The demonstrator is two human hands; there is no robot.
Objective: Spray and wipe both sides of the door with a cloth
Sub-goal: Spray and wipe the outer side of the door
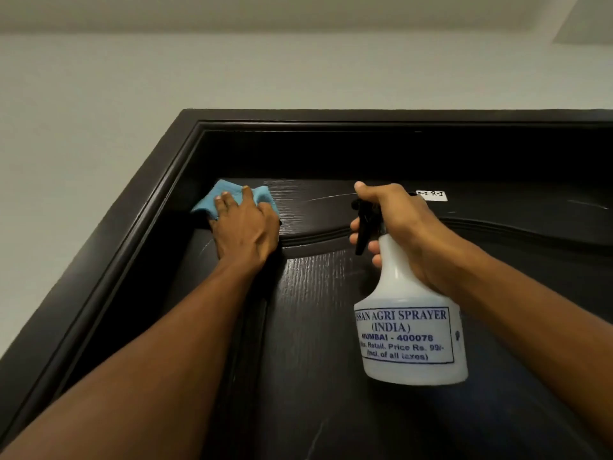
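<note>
A dark brown wooden door with a moulded panel fills the lower view, seen from below toward its top. My left hand presses a light blue cloth flat against the door's upper left corner. To the right, my right hand grips the neck of a white spray bottle with a black trigger head pointing left; fingers curl around the trigger. The bottle hangs in front of the door and carries a printed label.
The dark door frame borders the door on the left and top. A small white sticker sits near the door's top edge. White wall and ceiling lie beyond.
</note>
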